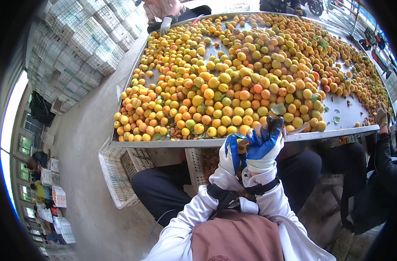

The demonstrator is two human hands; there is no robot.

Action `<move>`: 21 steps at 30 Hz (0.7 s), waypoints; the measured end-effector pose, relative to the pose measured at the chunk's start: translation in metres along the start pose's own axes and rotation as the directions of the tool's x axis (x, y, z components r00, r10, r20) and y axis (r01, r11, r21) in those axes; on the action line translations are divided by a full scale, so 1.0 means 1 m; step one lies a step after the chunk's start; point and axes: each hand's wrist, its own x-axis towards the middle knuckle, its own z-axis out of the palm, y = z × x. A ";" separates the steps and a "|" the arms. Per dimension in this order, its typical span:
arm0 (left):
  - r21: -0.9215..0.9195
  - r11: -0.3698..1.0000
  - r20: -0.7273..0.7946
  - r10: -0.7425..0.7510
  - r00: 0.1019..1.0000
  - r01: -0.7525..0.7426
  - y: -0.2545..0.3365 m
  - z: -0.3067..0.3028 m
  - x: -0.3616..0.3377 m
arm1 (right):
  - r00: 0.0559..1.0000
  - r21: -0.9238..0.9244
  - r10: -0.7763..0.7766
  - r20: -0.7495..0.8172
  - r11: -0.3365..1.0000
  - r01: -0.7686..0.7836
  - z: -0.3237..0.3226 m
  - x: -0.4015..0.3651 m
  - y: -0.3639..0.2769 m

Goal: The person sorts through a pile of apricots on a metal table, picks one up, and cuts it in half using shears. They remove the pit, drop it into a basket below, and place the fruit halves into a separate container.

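Both my hands are in blue-and-white gloves at the near edge of a metal-topped table [198, 142]. My left hand [231, 153] is closed around an apricot [242, 145], of which only a small orange part shows between the gloves. Pressed beside it, my right hand [264, 145] is closed on a knife, its thin curved blade [299, 129] sticking out to the right. The glove's fingertips look dark and stained. Just beyond my hands lies a broad heap of yellow-orange apricots [233, 100], with a green leaf [278, 108] among them.
White plastic crates [116, 178] stand below the table edge at left. A co-worker's gloved hand [165, 27] rests at the far left corner; another person's hand [382, 118] is at the right edge. Stacked crates [85, 39] rise at left. Loose leaves [336, 119] lie on the tabletop.
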 end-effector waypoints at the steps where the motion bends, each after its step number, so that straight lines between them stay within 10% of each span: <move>1: -0.026 0.998 -0.001 -0.055 0.998 0.055 0.005 0.000 0.000 | 0.998 -0.004 -0.044 0.043 0.999 0.044 0.002 -0.001 -0.001; 5: -0.308 0.920 0.014 -0.252 0.968 0.244 0.026 0.004 0.000 | 0.989 0.042 -0.067 0.133 0.997 0.062 -0.009 0.004 -0.003; 10: -0.421 0.895 0.010 -0.161 0.987 0.150 0.003 0.005 0.000 | 0.945 -0.114 -0.167 0.281 0.972 0.205 -0.010 -0.004 0.005; 21: -0.106 0.991 -0.040 0.082 0.996 -0.086 -0.013 0.004 -0.005 | 0.927 -0.431 -0.292 0.234 0.824 0.368 -0.026 -0.017 0.026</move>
